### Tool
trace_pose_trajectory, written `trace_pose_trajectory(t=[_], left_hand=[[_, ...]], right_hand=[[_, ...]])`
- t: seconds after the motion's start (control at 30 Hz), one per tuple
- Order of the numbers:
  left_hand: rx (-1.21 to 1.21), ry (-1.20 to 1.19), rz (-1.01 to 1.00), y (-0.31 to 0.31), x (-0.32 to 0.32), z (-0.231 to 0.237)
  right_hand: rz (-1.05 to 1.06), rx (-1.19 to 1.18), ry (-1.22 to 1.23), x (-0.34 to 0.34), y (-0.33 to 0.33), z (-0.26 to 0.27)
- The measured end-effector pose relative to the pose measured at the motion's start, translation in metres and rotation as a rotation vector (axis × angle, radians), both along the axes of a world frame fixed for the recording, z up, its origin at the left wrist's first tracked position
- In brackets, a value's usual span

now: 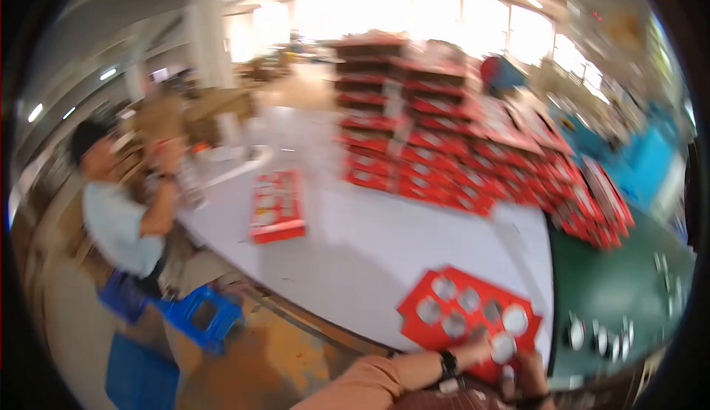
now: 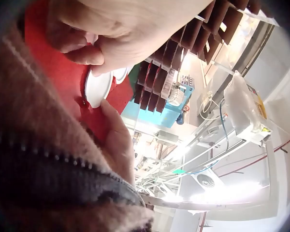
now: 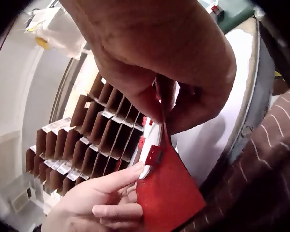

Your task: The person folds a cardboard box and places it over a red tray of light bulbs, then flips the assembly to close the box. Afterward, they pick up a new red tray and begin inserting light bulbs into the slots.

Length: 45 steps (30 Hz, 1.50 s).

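A red card tray (image 1: pixel 462 303) with round white and grey discs in its holes is held over the table's near edge. My left hand (image 1: pixel 477 351) grips the tray's near part, a fingertip against a white disc (image 1: pixel 504 348). At the tray's right near corner, my right hand (image 1: pixel 531 373) pinches the red card beside that disc. In the right wrist view, the right hand (image 3: pixel 159 63) has bent fingers at the card (image 3: pixel 169 193), with the left hand (image 3: pixel 99 200) below; red tabs stand by the disc's edge. The right fingertips are partly hidden.
Stacked red trays (image 1: pixel 444 151) stand across the white table (image 1: pixel 340 232), another red tray (image 1: pixel 277 207) to their left. Loose white discs (image 1: pixel 577 332) lie on the green surface (image 1: pixel 606 284) at right. A person (image 1: pixel 122 218) is at left, near a blue stool (image 1: pixel 203 317).
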<state>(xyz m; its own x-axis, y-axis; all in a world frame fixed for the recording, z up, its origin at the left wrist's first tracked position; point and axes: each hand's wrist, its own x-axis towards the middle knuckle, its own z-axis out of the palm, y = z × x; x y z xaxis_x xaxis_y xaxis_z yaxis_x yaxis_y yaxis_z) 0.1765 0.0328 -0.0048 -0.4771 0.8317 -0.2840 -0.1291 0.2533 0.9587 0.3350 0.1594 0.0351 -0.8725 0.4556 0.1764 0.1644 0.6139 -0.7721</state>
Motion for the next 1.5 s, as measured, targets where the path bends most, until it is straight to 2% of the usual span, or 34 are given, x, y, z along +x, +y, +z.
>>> trace_pose_trajectory(t=[0.03,0.07,0.1,0.13,0.17,0.27,0.37,0.5,0.57,0.6,0.63,0.7,0.8,0.83,0.9,0.93,0.97,1.03,1.07,1.1,1.13,1.17,1.23,1.27,1.3,1.37,1.5], left_hand=[[-0.055,0.129,0.013,-0.005,-0.005,0.013],[0.064,0.321,0.153,0.005,-0.006,-0.007],[-0.018,-0.032,0.097,-0.007,-0.010,0.041],[-0.037,0.018,0.046,0.002,-0.011,0.022],[-0.067,0.090,-0.063,0.008,-0.016,0.006],[-0.224,0.000,-0.147,0.006,-0.020,0.040],[-0.319,-0.040,-0.108,0.017,-0.022,0.038],[-0.323,-0.058,-0.105,0.031,-0.025,0.029],[-0.264,-0.050,-0.042,0.039,-0.029,0.020],[-0.284,-0.073,-0.049,0.041,-0.031,0.018],[-0.305,-0.093,-0.048,0.044,-0.033,0.020],[-0.385,-0.080,-0.057,0.046,-0.031,0.041],[-0.414,0.114,-0.065,0.041,-0.027,0.054],[-0.413,0.124,-0.068,0.036,-0.033,0.035],[-0.114,1.048,-0.039,0.025,-0.049,-0.016],[-0.129,0.947,0.030,0.023,-0.039,0.022],[-0.131,0.950,0.031,0.022,-0.033,0.047],[-0.048,0.633,-0.031,0.024,-0.027,0.079],[-0.052,0.634,-0.017,0.029,-0.024,0.084],[0.092,0.704,-0.074,0.033,-0.020,0.086],[0.229,0.771,-0.134,0.034,-0.015,0.090],[0.262,0.713,-0.201,0.037,-0.010,0.103],[0.365,0.813,-0.244,0.043,0.000,0.118],[0.424,0.875,-0.251,0.045,0.002,0.117],[0.485,0.935,-0.259,0.045,0.003,0.115],[0.471,0.843,-0.255,0.036,0.005,0.123],[0.453,0.684,-0.295,0.016,-0.006,0.135]], right_hand=[[-0.032,-0.262,0.149,-0.012,-0.004,-0.002],[-0.296,-0.833,0.086,-0.035,-0.043,0.060],[-0.233,-0.839,0.100,-0.031,-0.036,0.053],[-0.375,-0.842,0.098,-0.031,-0.034,0.045],[-0.380,-0.848,0.067,-0.021,-0.018,0.018],[-0.533,-0.890,0.036,-0.026,-0.014,0.015],[-0.566,-0.845,-0.010,-0.028,-0.008,0.013],[-0.554,-0.790,-0.046,-0.021,0.016,0.005],[-0.577,-0.707,-0.127,-0.007,0.045,0.006],[-0.618,-0.266,-0.033,0.011,0.073,-0.017],[-0.751,-0.142,-0.046,0.026,0.094,-0.010],[-1.154,0.084,-0.128,0.051,0.137,-0.021],[-1.278,0.103,-0.256,0.072,0.176,-0.031],[-1.284,0.098,-0.249,0.071,0.180,-0.030],[-1.059,-0.076,-0.460,0.065,0.180,-0.018],[-1.064,-0.050,-0.397,0.059,0.173,-0.010],[-1.062,-0.052,-0.395,0.054,0.164,-0.006],[-0.981,-0.168,-0.149,0.043,0.146,-0.004],[-0.933,-0.035,-0.097,0.038,0.138,-0.008],[-0.854,-0.158,0.001,0.028,0.113,0.023],[-0.745,-0.252,0.078,0.023,0.100,0.029],[-0.639,-0.349,0.156,0.018,0.085,0.034],[-0.512,-0.274,0.173,0.008,0.046,0.068],[-0.433,-0.092,0.140,0.008,0.037,0.070],[-0.372,-0.076,0.166,0.007,0.026,0.078],[-0.273,0.005,0.178,0.004,0.012,0.091],[-0.212,-0.083,0.147,0.006,-0.007,0.109]])
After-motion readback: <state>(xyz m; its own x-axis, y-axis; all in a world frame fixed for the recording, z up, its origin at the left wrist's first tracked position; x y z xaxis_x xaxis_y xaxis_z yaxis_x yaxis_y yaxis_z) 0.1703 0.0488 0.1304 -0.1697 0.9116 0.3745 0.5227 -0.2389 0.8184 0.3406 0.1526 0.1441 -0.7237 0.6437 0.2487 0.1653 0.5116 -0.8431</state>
